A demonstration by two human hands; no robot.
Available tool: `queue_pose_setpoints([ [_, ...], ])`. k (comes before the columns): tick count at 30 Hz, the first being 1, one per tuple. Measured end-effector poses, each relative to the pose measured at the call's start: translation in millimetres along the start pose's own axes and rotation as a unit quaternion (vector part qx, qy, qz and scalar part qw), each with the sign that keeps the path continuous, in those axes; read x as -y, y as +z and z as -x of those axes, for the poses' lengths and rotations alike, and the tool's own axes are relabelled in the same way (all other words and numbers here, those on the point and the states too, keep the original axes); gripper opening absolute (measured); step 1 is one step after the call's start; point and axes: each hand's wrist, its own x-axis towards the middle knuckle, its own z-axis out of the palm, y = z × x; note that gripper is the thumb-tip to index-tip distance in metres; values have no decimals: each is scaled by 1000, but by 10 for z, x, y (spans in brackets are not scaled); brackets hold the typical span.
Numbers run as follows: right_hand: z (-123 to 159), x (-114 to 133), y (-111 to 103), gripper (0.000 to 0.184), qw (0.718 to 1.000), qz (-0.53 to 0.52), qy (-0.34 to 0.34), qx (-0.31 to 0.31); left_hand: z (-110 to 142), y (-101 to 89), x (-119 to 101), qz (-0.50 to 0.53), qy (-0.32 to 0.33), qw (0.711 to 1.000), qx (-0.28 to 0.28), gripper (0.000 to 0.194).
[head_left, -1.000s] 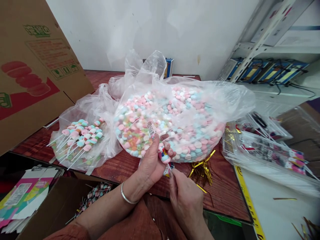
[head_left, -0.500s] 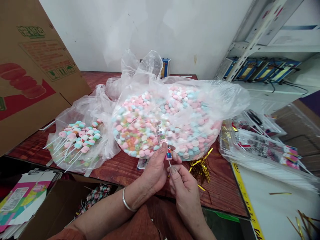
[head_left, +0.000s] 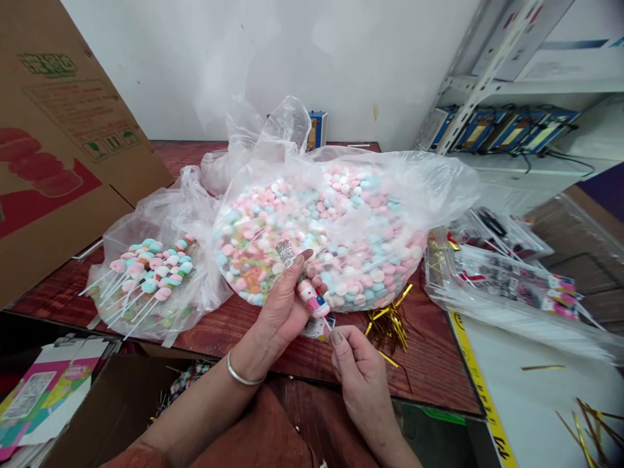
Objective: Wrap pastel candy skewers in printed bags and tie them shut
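Observation:
My left hand (head_left: pixel 283 300) is closed around a marshmallow pop (head_left: pixel 314 301) in a clear printed wrapper, its label showing above the thumb. The pop tilts, with its white stick pointing down to the right. Thumb and fingertips of my right hand (head_left: pixel 359 367) pinch the lower end of that stick. Behind both hands lies a large clear bag (head_left: pixel 439 179) of pink, white and blue marshmallows. Gold twist ties (head_left: pixel 390 325) lie just beyond my right hand. A printed packet (head_left: pixel 319 327) is partly hidden beneath the pop.
Several marshmallow sticks (head_left: pixel 156 266) rest on a plastic bag (head_left: pixel 110 250) at the left. A tall carton (head_left: pixel 63 169) stands beside it. Printed wrappers (head_left: pixel 511 279) lie at the right, near a shelf (head_left: pixel 526 162). An open box (head_left: pixel 102 409) sits below the table's left front edge.
My left hand has shifted left and tilted the pop, exposing more of its printed wrapper. The right hand stays at the stick, which now slants. The view has moved slightly.

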Motion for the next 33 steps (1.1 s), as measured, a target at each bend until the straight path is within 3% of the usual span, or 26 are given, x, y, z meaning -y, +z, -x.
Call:
queue_pose_setpoints([
  [4,-39,-16,78,40,992,-103,55,50,57,54,140,-13,-1,1000,14,33],
  [10,-118,-24,119,35,982,-183,41,-3,219,36,458,-119,-7,993,19,32],
  [13,-76,5,76,36,992,-118,43,10,223,2,456,-166,21,986,15,33],
  [17,-78,-4,63,28,994,-100,-5,-35,246,-29,499,-213,6,976,44,40],
  [24,-109,-101,92,27,977,-198,38,-74,280,-223,664,-268,-79,960,8,46],
  [28,-111,-16,67,37,942,-315,82,-80,322,-233,602,-262,-126,955,58,46],
  [31,-116,53,31,40,921,-366,131,-40,350,-195,540,-231,-111,963,87,40],
  [33,-105,61,18,42,929,-342,139,-24,346,-200,530,-251,-83,962,73,35],
])
